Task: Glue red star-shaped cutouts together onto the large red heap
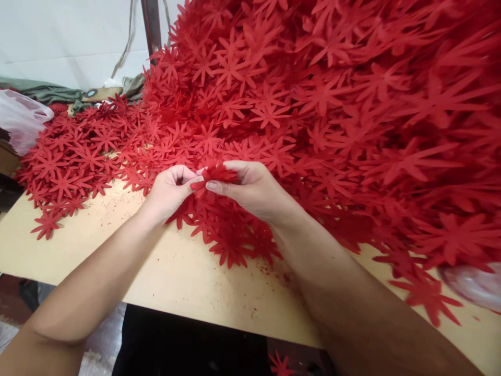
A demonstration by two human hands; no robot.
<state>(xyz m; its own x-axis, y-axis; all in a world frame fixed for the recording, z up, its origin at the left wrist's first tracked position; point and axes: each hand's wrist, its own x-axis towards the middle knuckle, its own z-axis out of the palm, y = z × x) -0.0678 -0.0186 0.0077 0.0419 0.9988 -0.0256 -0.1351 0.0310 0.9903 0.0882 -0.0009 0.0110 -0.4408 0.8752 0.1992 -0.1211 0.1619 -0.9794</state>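
Fingers (213,185) of our right hand (250,190) are pinched shut around a small bunch of red felt flowers (217,173), thumb pressed flat along the underside. Our left hand (168,190) is curled in close, its fingertips closed on the near edge of that same bunch, so both hands have hold of it, just above the counter (176,277).

Looks to us like we're mid-gather: stacking or bunching a few cutouts together and squaring them up between the two hands. Whatever comes next probably calls for keeping that pinch tight, because the pieces are thin and floppy and would fan apart the moment the grip slackens (felt like this also clings to its neighbours, so picking out a single one takes some care).

Around us it's red everywhere. A huge heap of flowers (332,104) rises on the right and spills down right behind the hands, and a flatter spread (78,162) covers the left part of the counter. There's a clear plastic bag (21,122) at the far left, another bit of plastic (473,284) at the right edge, and one stray flower on the floor (279,364) below the counter's near edge.

Main nuisance: loose flowers lie directly under the hands, so anything dropped vanishes into the pile.
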